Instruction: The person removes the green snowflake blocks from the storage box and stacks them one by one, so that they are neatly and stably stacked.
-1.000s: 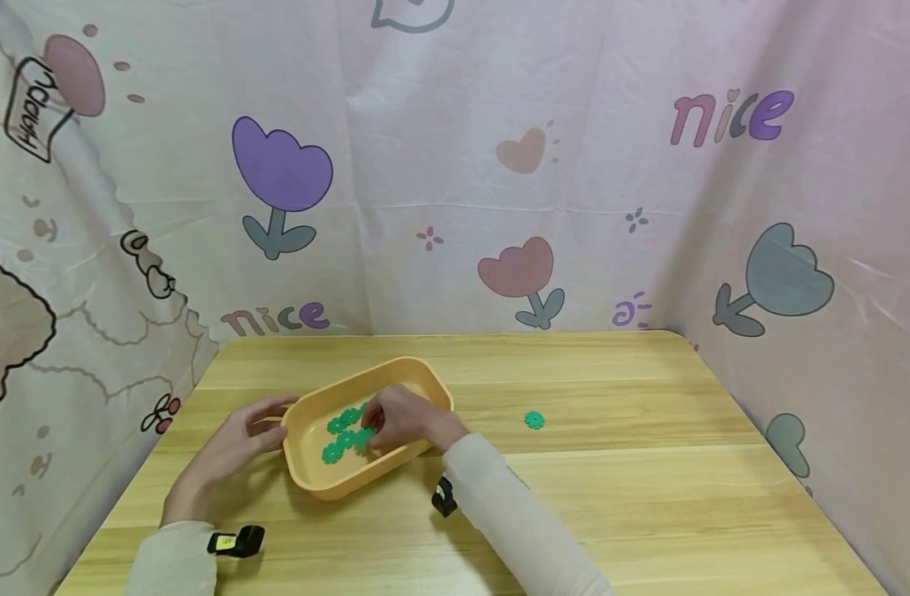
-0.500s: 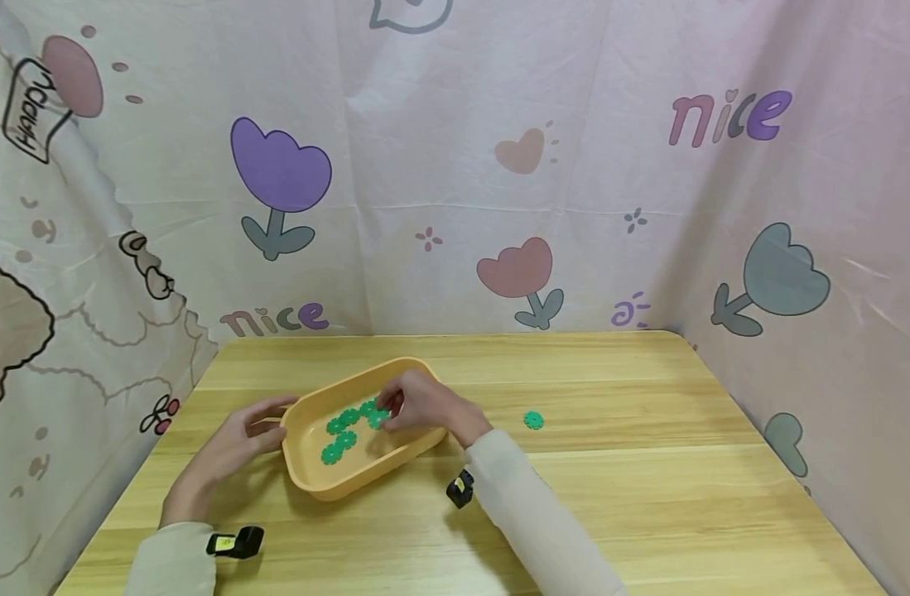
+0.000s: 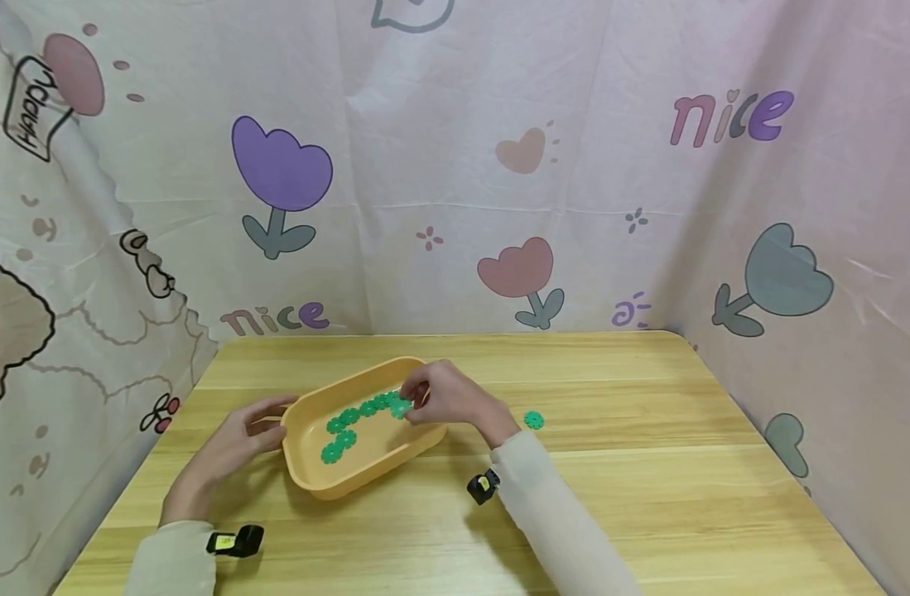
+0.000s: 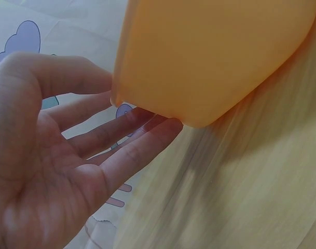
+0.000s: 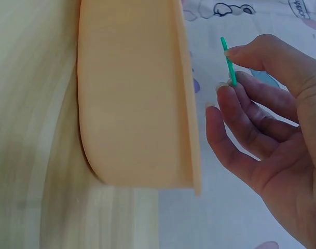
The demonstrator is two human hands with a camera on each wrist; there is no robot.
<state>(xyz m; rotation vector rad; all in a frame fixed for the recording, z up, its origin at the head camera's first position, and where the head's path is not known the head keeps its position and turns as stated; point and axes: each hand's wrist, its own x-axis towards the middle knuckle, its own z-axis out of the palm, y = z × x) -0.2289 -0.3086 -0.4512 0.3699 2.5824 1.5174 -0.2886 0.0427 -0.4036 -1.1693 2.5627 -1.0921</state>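
Observation:
A yellow plastic tray (image 3: 365, 478) sits at an angle on the table. Green notched interlocking discs (image 3: 349, 416), several of them, lie inside it in a line along the back wall, with two (image 3: 331, 453) nearer the front left. My left hand (image 3: 234, 443) holds the tray's left end; in the left wrist view its fingertips touch the rim and outer wall. Over the tray's right end, my right hand (image 3: 450, 396) pinches a green disc (image 5: 229, 62) between thumb and fingers, seen edge-on in the right wrist view. That hand hides part of the tray's right end.
One more green disc (image 3: 534, 420) lies on the wooden table (image 3: 648, 480), to the right of the tray. A printed cloth (image 3: 425, 165) hangs behind and along both sides of the table. Black wrist cameras (image 3: 236, 542) are strapped on both sleeves.
My right hand has moved right and toward the back across the tray, with a green disc between its fingers. More discs along the back wall are uncovered. My left hand and the tray stay put.

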